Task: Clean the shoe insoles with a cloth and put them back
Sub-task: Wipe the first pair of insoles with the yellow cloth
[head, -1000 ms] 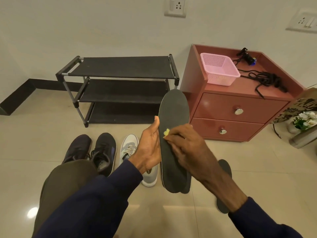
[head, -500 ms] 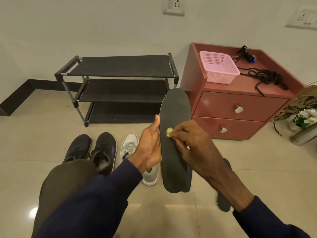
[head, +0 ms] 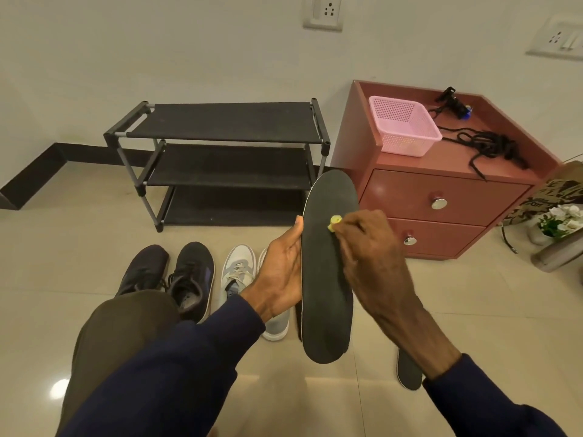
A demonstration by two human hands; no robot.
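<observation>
- Wiping in progress: right hand (head: 369, 247) pinches a small yellow cloth (head: 335, 223) against the insole (head: 326, 279). Its fingers curl round the cloth and hide most of it.
- Left hand (head: 280, 279) grips the insole by its left edge at about mid-length, thumb up along that edge. The fingers behind are hidden.
- Insole is held in the air over the floor (head: 473, 310), face to the camera. Its long axis is near upright, toe end up and away, heel end down toward the person.
- Key relation: the cloth touches the upper half, just under the toe area. Most of the face runs down from the right hand to the heel, so the next stroke likely goes along the long axis, downward.
- Right hand reaches in across the right edge and the left holds the opposite edge, so the insole sits between the two hands.
- Second insole (head: 409, 372) lies flat on the floor, partly hidden under the right forearm.
- Grey shoes (head: 236, 272) are on the floor just left of the held insole, one mostly hidden behind the left hand. Black shoes (head: 189, 275) are further left.
- Put-back not yet done; cannot tell which shoe takes this insole.
</observation>
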